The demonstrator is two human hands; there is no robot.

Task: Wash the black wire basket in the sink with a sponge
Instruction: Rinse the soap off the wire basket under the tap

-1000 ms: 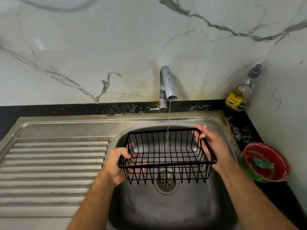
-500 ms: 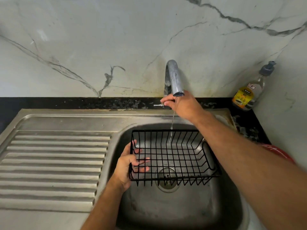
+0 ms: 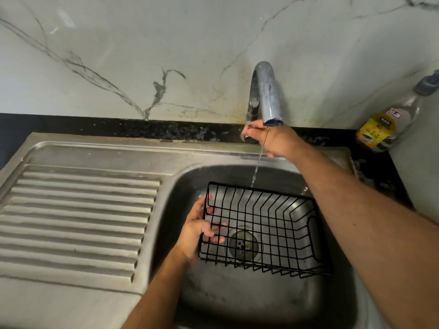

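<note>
Black wire basket (image 3: pixel 266 227), long axis across the sink (image 3: pixel 273 305), opening up; left hand (image 3: pixel 196 232) grips its left end, right hand (image 3: pixel 273 141) grasps the tap handle (image 3: pixel 248 138).

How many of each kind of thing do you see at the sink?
Hands: 2, the left hand and the right hand
Wire basket: 1
Tap: 1
Soap bottle: 1
Sink: 1
Total: 6

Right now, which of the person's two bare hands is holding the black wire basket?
The left hand: its fingers curl through the black wire basket at its left end, over the steel sink. The right hand reaches up to the chrome tap instead.
</note>
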